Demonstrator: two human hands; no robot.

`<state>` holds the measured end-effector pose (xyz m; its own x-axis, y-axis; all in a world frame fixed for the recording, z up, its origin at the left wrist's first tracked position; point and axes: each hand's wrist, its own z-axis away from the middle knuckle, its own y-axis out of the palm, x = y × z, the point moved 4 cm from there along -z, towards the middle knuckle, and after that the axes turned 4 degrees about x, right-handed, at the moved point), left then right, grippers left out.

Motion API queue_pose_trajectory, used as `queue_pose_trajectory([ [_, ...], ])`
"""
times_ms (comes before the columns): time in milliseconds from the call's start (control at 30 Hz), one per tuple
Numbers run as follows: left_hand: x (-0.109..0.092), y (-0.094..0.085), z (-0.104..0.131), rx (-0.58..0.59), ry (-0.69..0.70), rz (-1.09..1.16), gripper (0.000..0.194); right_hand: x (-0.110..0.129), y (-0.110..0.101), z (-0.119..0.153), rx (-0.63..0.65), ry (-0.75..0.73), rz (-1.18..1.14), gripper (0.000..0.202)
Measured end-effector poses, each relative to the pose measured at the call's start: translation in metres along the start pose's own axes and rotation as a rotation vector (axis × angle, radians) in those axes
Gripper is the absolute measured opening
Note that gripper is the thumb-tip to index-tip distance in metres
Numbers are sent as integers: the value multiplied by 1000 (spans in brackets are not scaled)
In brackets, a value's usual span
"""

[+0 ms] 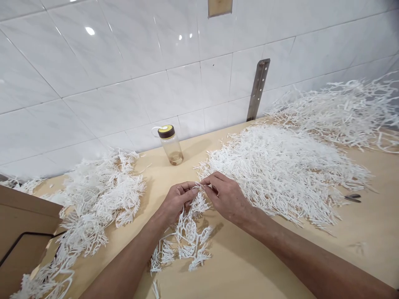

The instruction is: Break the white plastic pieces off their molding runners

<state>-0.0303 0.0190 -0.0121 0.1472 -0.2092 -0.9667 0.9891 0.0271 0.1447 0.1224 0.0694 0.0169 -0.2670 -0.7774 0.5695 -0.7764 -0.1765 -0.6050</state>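
Across the pale wood-toned tabletop (240, 276), the white, tufted, branching strand (186, 251) trails nearward, its long axis leaning under the left hand (179, 201) (the nearer one); this and the right hand (229, 197) pinch its far end, fingertips closed, almost meeting.

**Tiled Handwork Room**

Setting consistent with a small workshop. Indicators: bulk heaps of white strands (280, 166) on a pale tabletop (258, 261), with a small dark tool (353, 196) beside them. The marbled wall tiles (124, 99) would equally suit a kitchen; whether this is a home cannot be told.
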Motion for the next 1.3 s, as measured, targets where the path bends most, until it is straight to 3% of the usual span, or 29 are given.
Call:
queue_pose_trajectory([
  [267, -6, 6, 4, 41, -37, 15, 38, 1, 1, -1, 48, -5, 93, 15],
  [467, -10, 7, 5, 20, -62, -11, 33, 1, 5, -1, 43, 45, 36, 12],
  [700, -14, 7, 6, -5, -68, -21, 27, -6, 9, -3, 138, 374, -215, 7],
  [800, -15, 8, 8, -12, -64, -22, 26, -8, 10, -1, 174, 451, -292, 9],
  [1300, -9, 11, 8, -29, -67, -108, 41, 0, 5, -4, 166, 157, -63, 15],
])
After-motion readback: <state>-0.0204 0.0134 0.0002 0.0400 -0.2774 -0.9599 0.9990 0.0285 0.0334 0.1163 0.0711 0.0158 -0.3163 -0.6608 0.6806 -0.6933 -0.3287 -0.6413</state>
